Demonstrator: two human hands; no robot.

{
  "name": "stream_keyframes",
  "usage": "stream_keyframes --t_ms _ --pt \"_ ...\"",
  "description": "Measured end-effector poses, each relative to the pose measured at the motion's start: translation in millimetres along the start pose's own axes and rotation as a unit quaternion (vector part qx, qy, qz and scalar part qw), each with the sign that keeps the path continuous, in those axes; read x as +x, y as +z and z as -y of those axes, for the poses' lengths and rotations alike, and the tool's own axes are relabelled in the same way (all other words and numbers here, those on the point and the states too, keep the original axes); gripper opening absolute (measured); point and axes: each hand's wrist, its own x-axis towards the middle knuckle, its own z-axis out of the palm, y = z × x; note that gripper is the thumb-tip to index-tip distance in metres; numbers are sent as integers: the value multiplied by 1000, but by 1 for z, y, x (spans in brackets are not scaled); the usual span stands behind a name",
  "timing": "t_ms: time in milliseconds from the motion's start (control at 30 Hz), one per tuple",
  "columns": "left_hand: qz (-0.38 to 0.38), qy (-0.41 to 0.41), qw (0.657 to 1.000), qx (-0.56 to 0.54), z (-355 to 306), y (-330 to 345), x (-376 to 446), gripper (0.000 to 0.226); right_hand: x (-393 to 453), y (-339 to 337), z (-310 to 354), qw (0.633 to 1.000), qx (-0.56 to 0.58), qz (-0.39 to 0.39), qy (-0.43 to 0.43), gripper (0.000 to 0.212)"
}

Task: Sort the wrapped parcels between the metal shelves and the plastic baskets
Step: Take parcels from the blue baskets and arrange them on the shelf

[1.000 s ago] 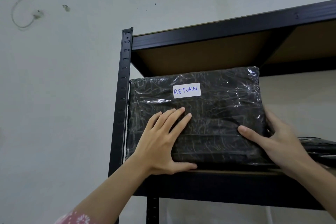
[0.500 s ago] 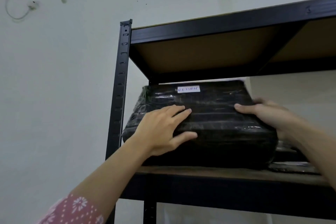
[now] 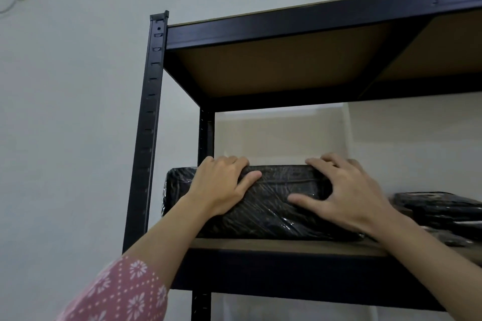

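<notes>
second parcel (image 3: 440,210) cut off at right edge

Your left hand (image 3: 224,185) sat left of the frame's centre, fingers curled forward over an edge and thumb stretched right, its forearm rising from the lower left in a pink patterned sleeve (image 3: 122,292). Your right hand (image 3: 347,190) lay right of centre, fingers spread and bent, thumb pointing left, its bare forearm running up from the lower right corner.
</notes>
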Motion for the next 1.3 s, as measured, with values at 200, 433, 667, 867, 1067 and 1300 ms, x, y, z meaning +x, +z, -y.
stream_keyframes --t_ms 200,433,667,867,1067,1300 --pt "-229 -104 968 9 14 -8 -19 46 1 9 5 989 -117 12 -93 106" --pt "-159 -264 949 66 45 -23 -48 84 14 21 35 985 -137 50 -88 95" --pt "-124 -222 965 64 53 -30 -57 87 27 28 27 991 -66 74 -91 94" --pt "-157 -174 971 37 20 -28 -55 84 14 12 12 993 2 33 -111 83" --pt "-129 3 986 -106 -54 -24 -50 55 -10 -25 -33 992 48 -19 -112 37" --pt "-5 36 974 -224 -157 -25 -49 51 -49 -58 -92 981 -2 195 -13 25"
